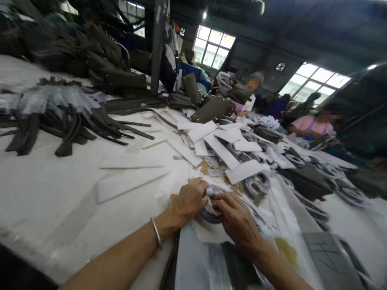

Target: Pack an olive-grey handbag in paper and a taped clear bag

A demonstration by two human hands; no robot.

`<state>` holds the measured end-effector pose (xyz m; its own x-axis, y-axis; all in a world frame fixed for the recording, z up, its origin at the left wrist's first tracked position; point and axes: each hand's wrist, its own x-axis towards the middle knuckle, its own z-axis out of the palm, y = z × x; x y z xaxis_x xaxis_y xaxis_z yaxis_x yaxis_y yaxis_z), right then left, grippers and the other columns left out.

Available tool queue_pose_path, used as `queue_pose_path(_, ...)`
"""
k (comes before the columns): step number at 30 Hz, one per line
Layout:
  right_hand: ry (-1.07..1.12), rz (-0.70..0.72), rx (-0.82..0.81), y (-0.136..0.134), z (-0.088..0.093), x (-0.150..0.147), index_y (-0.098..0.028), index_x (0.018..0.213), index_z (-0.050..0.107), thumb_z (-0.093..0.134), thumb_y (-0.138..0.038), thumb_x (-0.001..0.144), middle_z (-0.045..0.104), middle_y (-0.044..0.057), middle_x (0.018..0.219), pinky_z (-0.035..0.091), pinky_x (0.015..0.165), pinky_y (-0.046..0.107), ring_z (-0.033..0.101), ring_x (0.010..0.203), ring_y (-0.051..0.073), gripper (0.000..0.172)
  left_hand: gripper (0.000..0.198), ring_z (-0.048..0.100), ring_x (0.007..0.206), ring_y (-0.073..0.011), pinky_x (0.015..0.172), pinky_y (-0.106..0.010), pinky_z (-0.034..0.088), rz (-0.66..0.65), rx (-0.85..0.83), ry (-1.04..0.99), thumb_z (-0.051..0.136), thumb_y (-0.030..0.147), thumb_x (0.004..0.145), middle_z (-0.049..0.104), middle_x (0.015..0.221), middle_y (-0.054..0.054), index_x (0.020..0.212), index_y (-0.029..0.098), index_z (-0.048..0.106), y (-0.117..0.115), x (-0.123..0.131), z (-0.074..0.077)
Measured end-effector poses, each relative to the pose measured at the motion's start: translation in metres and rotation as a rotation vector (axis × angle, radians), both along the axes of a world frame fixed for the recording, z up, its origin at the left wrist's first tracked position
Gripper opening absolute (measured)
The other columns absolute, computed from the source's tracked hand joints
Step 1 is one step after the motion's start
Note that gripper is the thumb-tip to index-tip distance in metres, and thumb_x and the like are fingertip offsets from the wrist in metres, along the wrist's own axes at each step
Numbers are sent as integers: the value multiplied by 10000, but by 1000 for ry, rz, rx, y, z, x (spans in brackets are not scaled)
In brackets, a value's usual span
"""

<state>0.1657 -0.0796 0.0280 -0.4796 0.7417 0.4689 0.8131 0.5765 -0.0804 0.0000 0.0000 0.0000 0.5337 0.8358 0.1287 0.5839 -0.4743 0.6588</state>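
Note:
My left hand and my right hand meet over the table, fingers closed on opposite sides of a grey coiled strap that seems to be wrapped in clear plastic. A small white piece shows at my left fingertips. Blur and the fingers hide part of the coil. Under my wrists lies a dark item in a clear plastic bag. Just beyond my hands are scattered brown tags with strings and another wrapped coil.
White foam strips lie piled ahead. Dark straps in plastic spread at the left. Dark olive bag pieces are heaped further back, near a post. Co-workers sit across the white table. A marked grey panel lies right.

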Motion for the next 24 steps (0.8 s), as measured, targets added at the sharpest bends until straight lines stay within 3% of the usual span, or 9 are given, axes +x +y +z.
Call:
queue_pose_path(4,18,13,58,30,-11,1,-162,921,557,542,-56,884,580,117,1220,492,894,426,539,1102,259,113,305,560,1052,-228,931,-355,456,-15,10,-63,512,156,813,598,1098,-67,1101,180,608,-6,-4,1)
queue_pose_path(8,8,124,11,44,-12,7,-156,941,530,525,-82,925,625,108,1102,516,836,362,584,1001,210,76,299,551,1039,-237,939,-365,422,24,-154,-265,560,133,745,605,1066,-82,1037,153,624,3,-6,3)
queue_pose_path(11,-15,150,71,43,-8,12,-135,951,516,546,-67,919,629,117,1055,507,829,376,572,969,216,82,248,581,876,-182,794,-296,459,9,-384,-408,597,269,778,626,944,-47,994,148,608,17,-9,2)
queue_pose_path(14,-4,193,103,40,-6,13,-117,951,508,564,-27,894,623,134,1082,494,869,394,554,1012,227,120,312,549,732,-149,660,-269,451,-23,-578,-493,517,441,868,586,804,-28,887,137,583,27,-14,-4)
queue_pose_path(19,-9,206,133,35,-2,11,-114,915,502,557,-14,893,618,142,1138,468,881,414,538,1055,247,117,455,538,790,-155,701,-282,464,-126,-769,-608,476,576,888,597,865,-58,845,139,596,24,-17,-10)
queue_pose_path(24,2,190,144,28,7,9,-120,893,498,573,-58,914,624,117,1147,449,897,401,541,1068,234,100,449,515,694,-127,627,-261,446,-199,-969,-761,634,561,741,587,829,-45,862,132,581,21,-10,-9)
